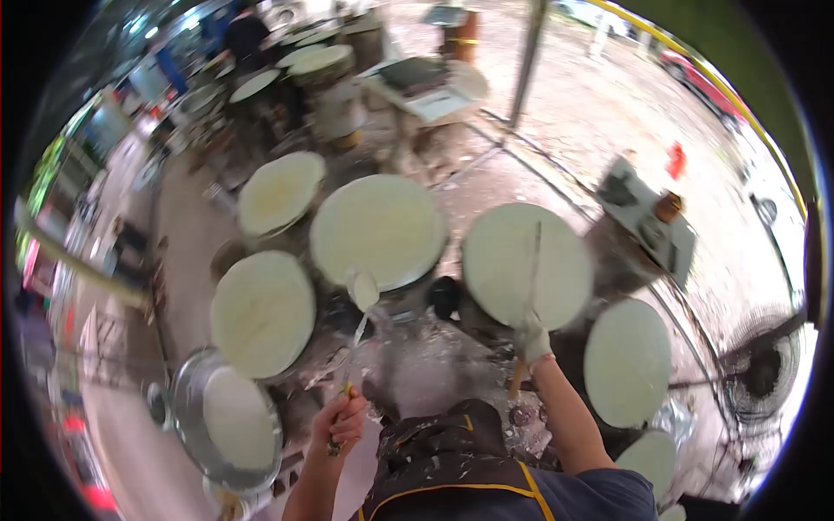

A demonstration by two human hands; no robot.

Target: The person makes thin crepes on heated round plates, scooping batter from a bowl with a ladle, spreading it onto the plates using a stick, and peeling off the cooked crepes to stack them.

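My left hand [340,423] is closed round the handle of a ladle [365,293]. The ladle's bowl, coated in pale batter, is at the near edge of a round griddle [378,227] covered with a pale layer. My right hand [533,337], in a whitish glove, grips a long thin stick [537,260]. The stick reaches across another pale-covered round griddle [495,278], and its wooden end sticks out below the glove. Whether the stick touches the surface, I cannot tell. At lower left, a wide metal basin [274,425] holds pale batter.
More pale-covered round griddles stand at left [262,314], upper left [280,193] and right [627,363]. A fan [764,369] is at far right. Behind are a table with a dark slab [417,76], a post [526,65] and a person in dark clothes [246,39].
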